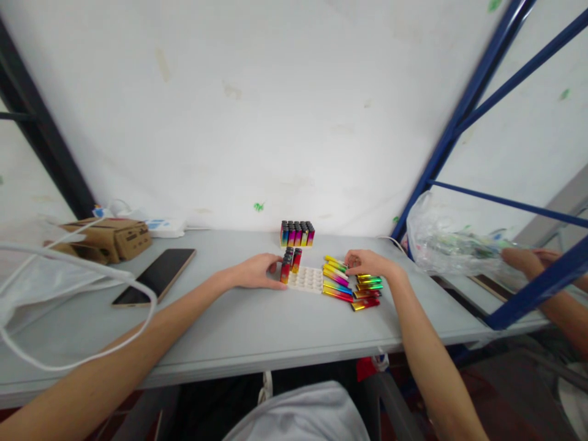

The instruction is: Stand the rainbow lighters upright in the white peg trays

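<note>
My left hand curves round the left end of a white tray with rows of round holes, thumb at the near side and fingers at the far side. Several lighters with black tops and red-yellow bodies stand upright in that end of the tray. My right hand is over the loose lighters to the right, its fingers pinched down at one of them, partly hidden. The loose shiny lighters lie flat in two rough columns, yellow, pink, blue, green and red.
A filled block of upright lighters stands against the wall. To the left lie a phone, a cardboard box and a white cable. Right of a blue metal frame are a clear plastic bag and another person's hand.
</note>
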`<state>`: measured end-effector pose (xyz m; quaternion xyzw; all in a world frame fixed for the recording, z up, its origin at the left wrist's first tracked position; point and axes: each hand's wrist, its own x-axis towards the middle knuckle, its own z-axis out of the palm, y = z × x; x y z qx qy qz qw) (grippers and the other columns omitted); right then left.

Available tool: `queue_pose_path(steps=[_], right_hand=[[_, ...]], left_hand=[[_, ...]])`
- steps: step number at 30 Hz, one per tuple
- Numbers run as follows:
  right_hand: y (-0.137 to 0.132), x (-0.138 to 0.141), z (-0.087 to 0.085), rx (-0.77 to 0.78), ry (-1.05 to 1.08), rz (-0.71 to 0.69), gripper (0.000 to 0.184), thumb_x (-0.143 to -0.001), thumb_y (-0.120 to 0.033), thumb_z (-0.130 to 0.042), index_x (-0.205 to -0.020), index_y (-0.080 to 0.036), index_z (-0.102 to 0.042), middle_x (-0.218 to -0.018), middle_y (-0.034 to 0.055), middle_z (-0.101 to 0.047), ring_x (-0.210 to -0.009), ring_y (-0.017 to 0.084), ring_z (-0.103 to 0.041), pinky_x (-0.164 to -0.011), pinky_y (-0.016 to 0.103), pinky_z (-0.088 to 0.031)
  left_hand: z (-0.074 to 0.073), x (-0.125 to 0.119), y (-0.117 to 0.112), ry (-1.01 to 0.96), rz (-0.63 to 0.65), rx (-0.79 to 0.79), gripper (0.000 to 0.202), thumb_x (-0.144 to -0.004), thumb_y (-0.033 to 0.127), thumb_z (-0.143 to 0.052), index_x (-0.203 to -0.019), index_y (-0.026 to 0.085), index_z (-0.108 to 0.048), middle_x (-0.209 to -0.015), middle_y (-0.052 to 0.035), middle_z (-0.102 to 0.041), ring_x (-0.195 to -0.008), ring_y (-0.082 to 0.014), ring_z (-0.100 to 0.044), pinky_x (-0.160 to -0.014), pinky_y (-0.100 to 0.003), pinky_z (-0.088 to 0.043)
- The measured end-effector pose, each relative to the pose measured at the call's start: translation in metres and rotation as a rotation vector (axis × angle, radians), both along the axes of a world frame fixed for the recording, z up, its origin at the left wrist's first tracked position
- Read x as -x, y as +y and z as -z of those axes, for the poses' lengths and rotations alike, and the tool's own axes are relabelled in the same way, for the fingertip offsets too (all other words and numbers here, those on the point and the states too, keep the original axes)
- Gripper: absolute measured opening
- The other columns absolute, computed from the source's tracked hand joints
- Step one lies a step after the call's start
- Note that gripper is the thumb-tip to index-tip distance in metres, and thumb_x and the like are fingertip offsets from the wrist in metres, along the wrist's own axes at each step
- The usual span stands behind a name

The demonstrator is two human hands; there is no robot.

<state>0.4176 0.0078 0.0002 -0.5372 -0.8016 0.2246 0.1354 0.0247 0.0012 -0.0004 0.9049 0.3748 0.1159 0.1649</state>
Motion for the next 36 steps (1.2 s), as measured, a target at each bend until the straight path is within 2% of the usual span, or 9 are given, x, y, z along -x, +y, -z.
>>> queue_pose_path(steps=[5,8,13,18,22,27,30,32,36], right_hand=[[-0.001,0.01,-0.002,-0.022,-0.008,0.005,0.024,-0.07,-0.027,-0.08,-0.091,-0.017,-0.074,-0.081,0.0044,-0.075,-0.075,0.021,-0.068,-0.072,0.03,-0.052],[-0.001,0.012,-0.008,-0.155,0.008,0.035,0.021,-0.073,-0.029,-0.078,-0.09,-0.017,-0.076,-0.084,0.0061,-0.074,-0.077,0.021,-0.067,-0.076,0.033,-0.052],[-0.005,0.025,-0.017,-0.337,0.381,0.099,0.034,-0.08,-0.046,-0.073,-0.097,-0.017,-0.071,-0.097,0.0076,-0.071,-0.089,0.022,-0.065,-0.079,0.035,-0.053],[-0.014,0.056,-0.02,-0.167,0.856,0.064,0.042,-0.081,-0.058,-0.071,-0.097,-0.021,-0.062,-0.1,0.0073,-0.072,-0.096,0.022,-0.067,-0.086,0.037,-0.054],[-0.02,0.081,-0.012,0.025,1.029,0.046,0.046,-0.081,-0.062,-0.071,-0.1,-0.026,-0.051,-0.094,0.0049,-0.072,-0.087,0.022,-0.07,-0.082,0.038,-0.055],[-0.023,0.107,0.0,0.1,1.034,0.004,0.042,-0.084,-0.059,-0.066,-0.104,-0.028,-0.047,-0.075,-0.0051,-0.057,-0.06,0.013,-0.056,-0.064,0.03,-0.052],[-0.024,0.116,0.007,0.104,0.952,0.019,0.041,-0.086,-0.062,-0.061,-0.103,-0.028,-0.045,-0.069,-0.008,-0.049,-0.048,0.009,-0.037,-0.048,0.023,-0.035],[-0.023,0.118,0.01,0.009,0.832,0.03,0.04,-0.089,-0.065,-0.055,-0.097,-0.026,-0.047,-0.065,-0.0074,-0.046,-0.049,0.01,-0.033,-0.047,0.023,-0.029],[-0.021,0.118,0.014,-0.313,0.548,0.085,0.049,-0.093,-0.063,-0.048,-0.068,-0.022,-0.045,-0.061,-0.0041,-0.038,-0.06,0.013,-0.038,-0.057,0.026,-0.031]], left_hand=[[0.0,0.001,0.0,-0.011,0.0,0.0,0.07,-0.071,0.074,-0.068,-0.109,0.016,-0.065,-0.094,-0.0068,-0.066,-0.083,-0.0242,-0.061,-0.073,-0.031,-0.046],[0.0,0.001,0.0,-0.008,-0.004,-0.002,0.07,-0.072,0.075,-0.067,-0.11,0.016,-0.065,-0.094,-0.0069,-0.066,-0.083,-0.0242,-0.061,-0.073,-0.031,-0.045],[0.0,0.001,0.0,-0.007,0.008,0.001,0.071,-0.072,0.074,-0.067,-0.11,0.015,-0.065,-0.094,-0.0071,-0.066,-0.082,-0.0238,-0.06,-0.073,-0.031,-0.045],[0.0,0.0,-0.001,-0.013,-0.008,-0.006,0.069,-0.071,0.072,-0.069,-0.111,0.015,-0.065,-0.093,-0.0064,-0.066,-0.083,-0.0237,-0.06,-0.074,-0.03,-0.046],[0.0,-0.001,-0.001,-0.015,-0.004,0.002,0.069,-0.071,0.072,-0.069,-0.112,0.016,-0.065,-0.093,-0.0062,-0.066,-0.083,-0.0237,-0.061,-0.074,-0.03,-0.046],[0.0,0.0,0.0,-0.012,0.007,0.004,0.069,-0.072,0.073,-0.068,-0.11,0.015,-0.065,-0.095,-0.0074,-0.067,-0.085,-0.0251,-0.062,-0.074,-0.031,-0.045],[0.0,0.0,0.0,-0.021,0.006,0.004,0.069,-0.072,0.073,-0.068,-0.11,0.015,-0.065,-0.094,-0.0073,-0.067,-0.085,-0.025,-0.062,-0.074,-0.031,-0.045],[0.0,0.0,0.0,-0.03,0.011,0.009,0.068,-0.072,0.071,-0.069,-0.11,0.015,-0.065,-0.093,-0.0068,-0.067,-0.083,-0.0243,-0.062,-0.074,-0.031,-0.045],[-0.001,-0.001,0.0,-0.021,0.02,0.002,0.068,-0.072,0.071,-0.069,-0.11,0.014,-0.065,-0.093,-0.0071,-0.066,-0.083,-0.0243,-0.061,-0.074,-0.031,-0.045]])
